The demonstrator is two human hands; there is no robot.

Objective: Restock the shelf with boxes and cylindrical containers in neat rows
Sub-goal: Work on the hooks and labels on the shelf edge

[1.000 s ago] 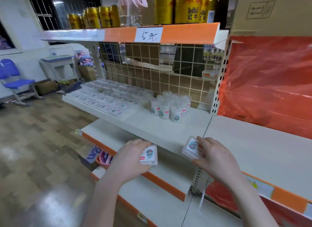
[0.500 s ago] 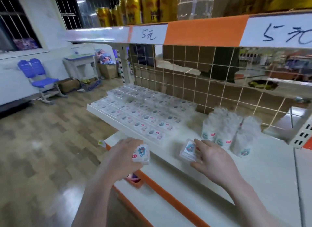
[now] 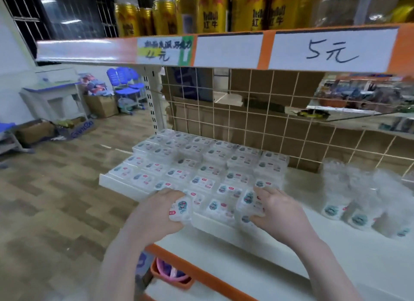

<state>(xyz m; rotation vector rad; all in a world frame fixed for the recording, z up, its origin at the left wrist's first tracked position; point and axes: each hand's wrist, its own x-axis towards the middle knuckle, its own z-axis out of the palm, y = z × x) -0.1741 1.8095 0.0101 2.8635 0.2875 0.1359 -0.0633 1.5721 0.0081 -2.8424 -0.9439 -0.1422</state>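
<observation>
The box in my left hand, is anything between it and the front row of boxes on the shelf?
Nothing visible. The left hand holds its box right at the front row of boxes.

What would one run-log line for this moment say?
left hand: holds box | right hand: holds box | both at front row on shelf

Even, fairly bright indoor light, soft glare on the upper shelf's price strip [image 3: 89, 52], dark windows [image 3: 67, 11] reflecting ceiling lights, motion blur throughout, cylindrical containers [image 3: 358, 195] smeared, wide-angle bending at the edges
</observation>
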